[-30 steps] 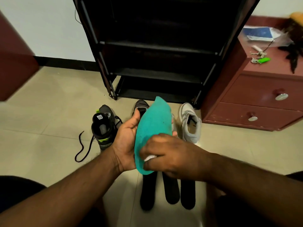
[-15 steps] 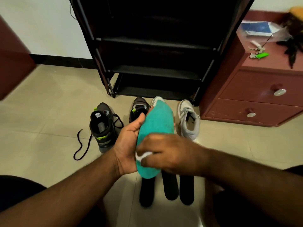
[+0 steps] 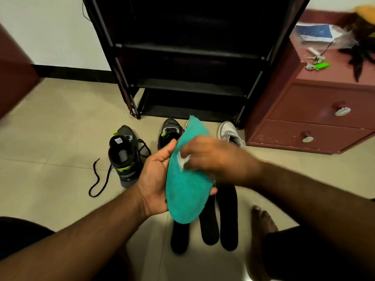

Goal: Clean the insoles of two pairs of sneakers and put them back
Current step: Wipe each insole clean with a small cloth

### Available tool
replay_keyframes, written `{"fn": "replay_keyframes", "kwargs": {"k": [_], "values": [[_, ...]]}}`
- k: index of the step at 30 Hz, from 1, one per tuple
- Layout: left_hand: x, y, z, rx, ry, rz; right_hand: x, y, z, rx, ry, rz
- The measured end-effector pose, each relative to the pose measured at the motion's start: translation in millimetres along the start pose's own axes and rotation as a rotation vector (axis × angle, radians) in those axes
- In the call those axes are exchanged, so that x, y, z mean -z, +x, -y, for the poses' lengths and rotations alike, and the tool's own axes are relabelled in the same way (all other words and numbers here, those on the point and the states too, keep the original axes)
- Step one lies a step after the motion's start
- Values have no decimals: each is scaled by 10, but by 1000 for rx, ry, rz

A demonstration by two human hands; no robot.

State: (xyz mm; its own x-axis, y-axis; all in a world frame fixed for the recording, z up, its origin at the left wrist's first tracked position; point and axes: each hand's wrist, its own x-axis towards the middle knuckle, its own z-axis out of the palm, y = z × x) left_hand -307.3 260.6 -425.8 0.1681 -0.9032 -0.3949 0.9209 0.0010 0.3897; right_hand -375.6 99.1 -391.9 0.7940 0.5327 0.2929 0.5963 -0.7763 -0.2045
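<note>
A teal insole stands upright in my left hand, which grips it from the left side. My right hand presses a small white wipe against its upper half. Three black insoles lie side by side on the floor below. A dark sneaker with green accents stands at the left, its lace trailing. A second dark sneaker shows behind the insole. A white sneaker stands at the right, and another white one is mostly hidden behind the insole.
A black shoe rack stands straight ahead against the wall. A maroon drawer chest at the right carries keys and a plastic bag. A bare foot rests on the tiled floor at lower right.
My right hand with the wipe has slid from the insole's lower part up to its upper half. The left hand still holds the insole, which has risen a little.
</note>
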Motion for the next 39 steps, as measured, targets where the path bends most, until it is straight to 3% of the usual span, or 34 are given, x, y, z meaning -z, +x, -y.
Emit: {"fn": "replay_keyframes", "kwargs": {"k": [4,6,9,11,17,21,23,29,34,36,39], "values": [[-48,0,-9,-17,11,75,92,-8,-263,-174,-25,-153],[-5,1,-50,-30,30,59,-5,17,16,-93,54,-120],[69,17,-99,-66,4,9,-146,14,437,125,117,75],[75,37,-88,-37,21,-7,-124,6,360,151,86,111],[31,46,-3,-28,45,-21,73,18,-137,-212,-70,-89],[77,34,-82,-23,51,-51,-64,28,406,65,59,20],[59,28,-65,3,54,-34,-71,28,404,116,53,64],[39,33,-2,-10,67,66,68,21,-103,-106,-64,-141],[107,77,-110,-28,75,59,-149,43,382,215,-11,68],[79,100,-30,11,66,55,-83,38,197,161,-46,43],[40,109,51,-17,49,35,88,17,-185,-72,-135,-88]]}}
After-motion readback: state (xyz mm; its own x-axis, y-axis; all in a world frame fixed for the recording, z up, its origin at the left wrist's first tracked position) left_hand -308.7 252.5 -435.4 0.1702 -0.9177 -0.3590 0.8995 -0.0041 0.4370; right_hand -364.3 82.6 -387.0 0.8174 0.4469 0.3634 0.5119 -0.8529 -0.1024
